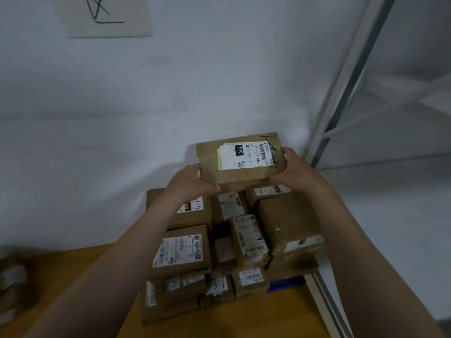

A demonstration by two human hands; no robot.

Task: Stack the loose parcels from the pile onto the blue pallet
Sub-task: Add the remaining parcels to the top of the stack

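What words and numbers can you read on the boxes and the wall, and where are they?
"070": black patch on the label of the held parcel.
"070-070-A80": same label, beside the barcode.
Handwriting on the wall paper and the stacked parcels: unclear.
Small print on all labels: too blurred.

Wall (pixel 170 106) behind stack (pixel 219 240) (close)

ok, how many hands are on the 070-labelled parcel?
2. The left hand grips the 070-labelled parcel at its left end, and the right hand grips its right end. The fingers behind the parcel are hidden.
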